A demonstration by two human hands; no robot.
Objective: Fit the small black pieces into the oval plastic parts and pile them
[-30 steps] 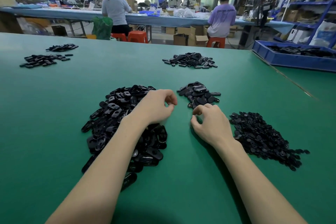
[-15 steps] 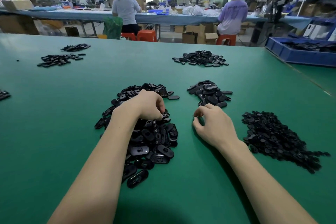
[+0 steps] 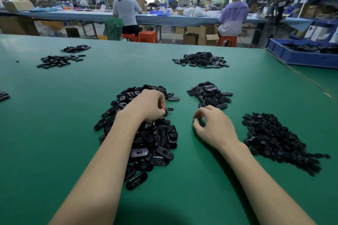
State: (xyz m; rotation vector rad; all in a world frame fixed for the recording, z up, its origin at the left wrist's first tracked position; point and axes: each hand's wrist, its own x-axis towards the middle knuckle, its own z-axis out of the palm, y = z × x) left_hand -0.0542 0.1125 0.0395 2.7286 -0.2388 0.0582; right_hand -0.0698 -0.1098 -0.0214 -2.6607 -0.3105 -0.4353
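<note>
A big heap of black oval plastic parts [image 3: 151, 140] lies on the green table under my left forearm. My left hand [image 3: 148, 105] rests on top of the heap, its fingers curled round one oval part [image 3: 169, 109] at the heap's right edge. My right hand [image 3: 214, 126] rests on the table right of the heap, thumb and forefinger pinching a small black piece [image 3: 196, 119]. A heap of small black pieces [image 3: 279, 140] spreads out to the right of that hand. Just beyond my right hand sits a smaller pile of ovals [image 3: 210, 95].
More piles of black parts lie farther off: one at the back centre [image 3: 201, 59], two at the back left [image 3: 60, 60], a few at the left edge [image 3: 3, 95]. A blue bin [image 3: 300, 56] stands at the right rear. People sit at a far bench.
My left hand came down from above the table onto the oval heap and took hold of one part. My right hand stayed in place with its pinch.
</note>
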